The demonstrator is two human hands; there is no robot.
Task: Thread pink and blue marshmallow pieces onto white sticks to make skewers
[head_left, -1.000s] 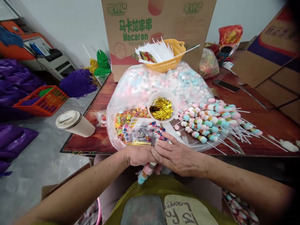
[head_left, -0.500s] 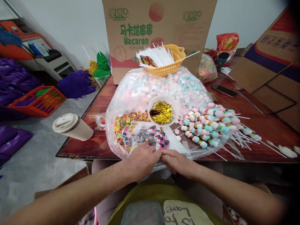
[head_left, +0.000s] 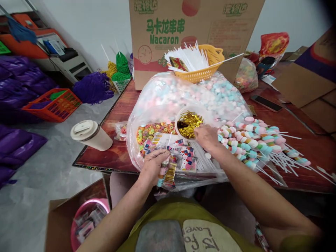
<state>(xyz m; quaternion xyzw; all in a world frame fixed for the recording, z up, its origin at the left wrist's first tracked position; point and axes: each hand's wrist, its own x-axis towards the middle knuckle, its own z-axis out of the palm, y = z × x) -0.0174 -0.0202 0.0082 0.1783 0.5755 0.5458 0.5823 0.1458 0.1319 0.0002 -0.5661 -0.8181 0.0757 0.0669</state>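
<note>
My left hand (head_left: pixel 152 166) is closed around a bagged marshmallow candy skewer (head_left: pixel 162 172), its white stick pointing up past my thumb. My right hand (head_left: pixel 207 136) reaches to the right side of a white bowl (head_left: pixel 177 126), fingertips pinched at the gold twist ties (head_left: pixel 190 121) inside; how many it grips is hidden. Between the hands lie printed clear bags (head_left: pixel 187 159) and white sticks (head_left: pixel 204 159). Fruit-coloured gummy rings (head_left: pixel 154 133) fill the left part of a big plastic bag (head_left: pixel 132 140). Gold strips (head_left: pixel 171 173) show beside the held skewer.
Finished marshmallow skewers (head_left: pixel 252 140) are piled at right. A yellow basket (head_left: pixel 199 74) of sticks rests on marshmallows (head_left: pixel 168 85) before a large carton (head_left: pixel 168 21). A lidded cup (head_left: pixel 101 140) stands at the left table edge; a phone (head_left: pixel 267 103) lies right.
My hands, together at the table edge before, are now apart. The left has lifted a bagged skewer into view; the right has moved up to the bowl. The view has shifted slightly left.
</note>
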